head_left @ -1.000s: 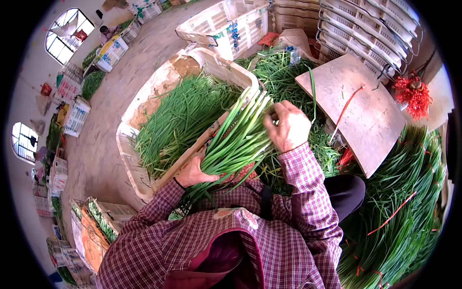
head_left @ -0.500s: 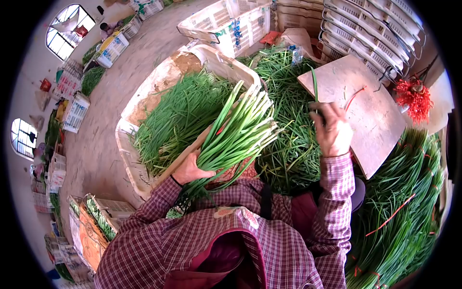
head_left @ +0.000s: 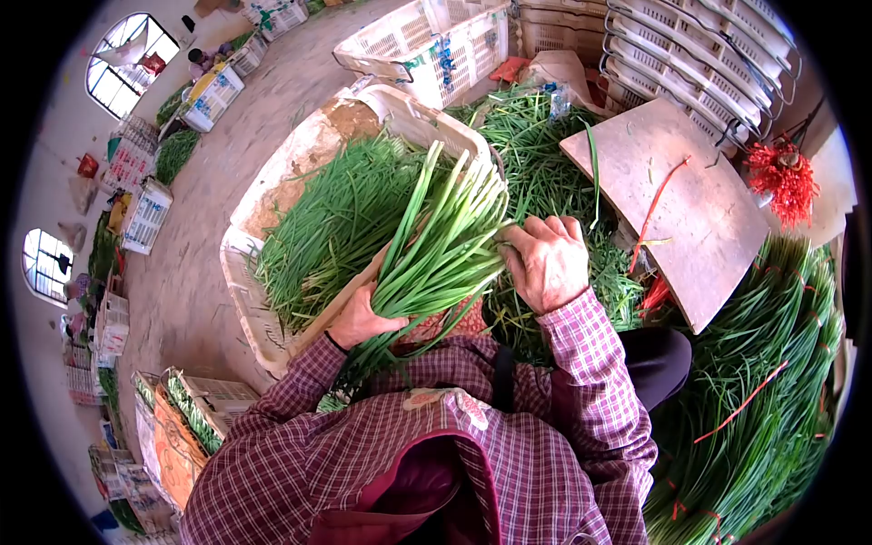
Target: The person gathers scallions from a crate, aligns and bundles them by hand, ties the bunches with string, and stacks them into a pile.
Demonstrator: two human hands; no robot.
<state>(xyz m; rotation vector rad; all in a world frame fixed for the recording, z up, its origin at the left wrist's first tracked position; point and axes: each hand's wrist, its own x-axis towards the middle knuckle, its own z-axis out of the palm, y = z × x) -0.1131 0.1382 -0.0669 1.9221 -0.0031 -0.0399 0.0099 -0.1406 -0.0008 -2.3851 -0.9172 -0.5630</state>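
Observation:
My left hand is wrapped round the leafy lower part of a bunch of green onions, its pale stalk ends fanned up and to the right. At the right side of these ends, my right hand has thumb and fingers pinched together on a green onion stalk; the fingertips partly hide it. Just beyond the bunch, a white plastic crate holds more loose green onions. Beneath and behind my right hand lies a heap of discarded green leaves.
A board with a red tie on it lies to the right. Below it are tied green onion bundles. Stacked white crates stand behind, near hanging red ties. Another crate is at the back.
My right hand has moved left from beside the board to the stalk ends, its fingers now pinched there. A long leaf now hangs at the board's left edge. My left hand keeps its hold.

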